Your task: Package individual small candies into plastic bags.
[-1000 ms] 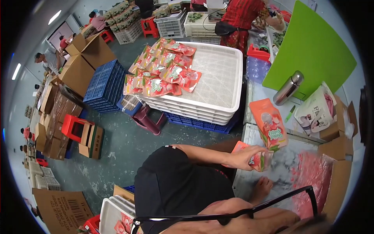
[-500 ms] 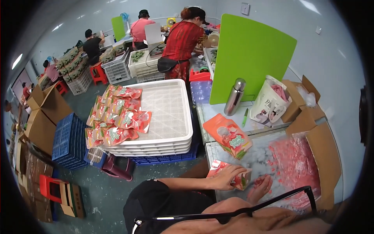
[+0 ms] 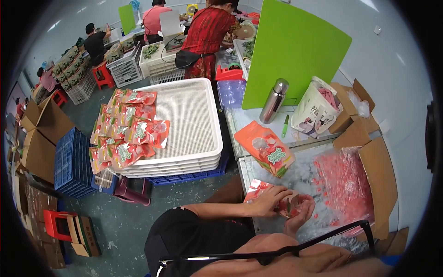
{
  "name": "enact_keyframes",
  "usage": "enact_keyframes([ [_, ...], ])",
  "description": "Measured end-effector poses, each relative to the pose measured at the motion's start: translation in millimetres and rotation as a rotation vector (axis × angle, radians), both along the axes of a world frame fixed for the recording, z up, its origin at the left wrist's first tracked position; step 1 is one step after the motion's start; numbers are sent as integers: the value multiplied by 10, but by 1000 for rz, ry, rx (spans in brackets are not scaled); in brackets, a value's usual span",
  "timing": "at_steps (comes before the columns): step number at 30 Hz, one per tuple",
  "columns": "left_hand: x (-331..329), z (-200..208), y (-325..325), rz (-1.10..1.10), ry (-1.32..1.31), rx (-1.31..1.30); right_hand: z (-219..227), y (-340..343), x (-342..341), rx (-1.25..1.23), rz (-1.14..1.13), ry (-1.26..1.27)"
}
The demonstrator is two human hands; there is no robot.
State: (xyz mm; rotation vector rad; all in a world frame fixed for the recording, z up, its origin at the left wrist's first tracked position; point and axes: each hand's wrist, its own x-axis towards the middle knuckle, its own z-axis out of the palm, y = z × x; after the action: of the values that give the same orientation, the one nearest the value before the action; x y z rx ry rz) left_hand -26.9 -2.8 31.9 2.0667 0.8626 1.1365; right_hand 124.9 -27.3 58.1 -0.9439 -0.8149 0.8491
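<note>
My left hand (image 3: 271, 201) grips a red and white printed pouch (image 3: 254, 190) that lies on its side on the table. At the pouch's end, my right hand (image 3: 302, 212) is cupped with fingers curled inward, touching it; what it holds, if anything, is hidden. A second, larger-looking orange pouch (image 3: 267, 150) lies flat just beyond my hands. To the right, a clear plastic bag of small pink-red pieces (image 3: 346, 182) sits in an open carton (image 3: 380, 184). Several loose red pieces are scattered on the table between the bag and my right hand.
Filled pouches (image 3: 127, 129) are heaped on the left of stacked white trays (image 3: 194, 120). A steel flask (image 3: 274, 101), a green knife (image 3: 285, 125) and a white bag (image 3: 316, 108) stand or lie before a green divider (image 3: 295, 55). Blue crates (image 3: 73, 166) stand left; co-workers work behind.
My right hand has moved up and left from the tabletop to the pouch's end. My left hand keeps its hold on the pouch. The whole view has shifted slightly.
</note>
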Motion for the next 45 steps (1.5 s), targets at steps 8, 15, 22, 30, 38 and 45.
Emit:
enact_keyframes([
  [8, 19, 3, 13, -21, -38, 22, 109, -73, -12, 48, 19, -187],
  [15, 63, 61, 22, -52, -51, -9, 308, -126, -40, 165, 91, -286],
  [22, 111, 23, -28, -2, -288, -69, 756, -253, -11, -4, 43, -1085],
  [30, 208, -110, -179, -96, -220, 18, 720, -143, 76, -313, 666, -1261],
  [38, 14, 30, -183, -297, -200, 121, 689, -180, 370, -293, 897, -1260],
  [45, -324, 271, 281, -729, 3, -482, 835, -278, 328, -70, 978, -1463],
])
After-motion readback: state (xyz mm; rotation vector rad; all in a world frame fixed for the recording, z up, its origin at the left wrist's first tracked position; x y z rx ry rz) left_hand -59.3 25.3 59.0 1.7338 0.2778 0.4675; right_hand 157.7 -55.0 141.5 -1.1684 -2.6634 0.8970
